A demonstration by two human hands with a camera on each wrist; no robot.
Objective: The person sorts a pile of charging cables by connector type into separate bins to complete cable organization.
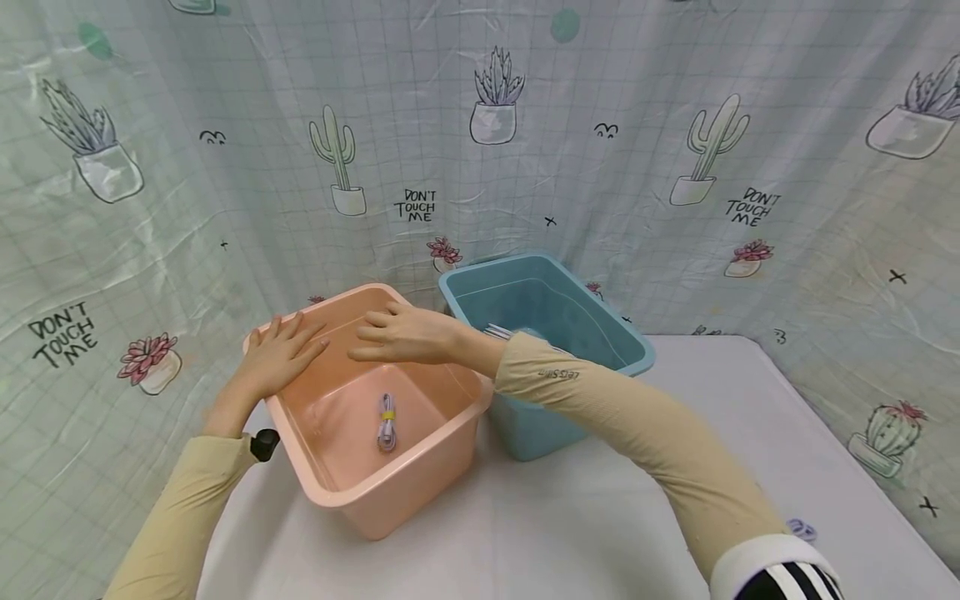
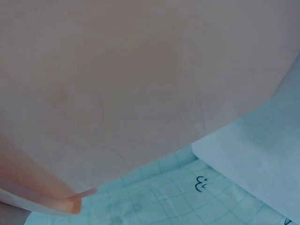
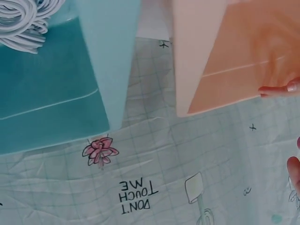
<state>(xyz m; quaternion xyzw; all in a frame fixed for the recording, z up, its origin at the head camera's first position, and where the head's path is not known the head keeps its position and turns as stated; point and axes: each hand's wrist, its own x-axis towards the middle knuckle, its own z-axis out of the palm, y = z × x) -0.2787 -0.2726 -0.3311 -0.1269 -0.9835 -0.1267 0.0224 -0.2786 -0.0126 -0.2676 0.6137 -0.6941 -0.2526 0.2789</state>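
A peach plastic bin [image 1: 408,492] stands tilted in view at the middle left, with a bundled cable [image 1: 387,429] under a yellow tie on its floor. My left hand [image 1: 276,360] lies across the bin's left rim, fingers spread. Over the bin's far right side reaches my right hand [image 1: 412,335], its fingers straight and nothing in them. The left wrist view is filled mostly by the bin's pale outer wall [image 2: 140,93]. In the right wrist view, coiled white cables [image 3: 21,21] lie in the blue bin [image 3: 110,61]; fingertips [image 3: 294,171] show at the right edge.
The blue bin stands right behind the peach one, partly hidden by my right sleeve [image 1: 637,425]. A small purple cable bundle [image 1: 802,529] lies on the white table [image 1: 720,375] at the right. A printed curtain [image 1: 585,183] hangs around the back and sides.
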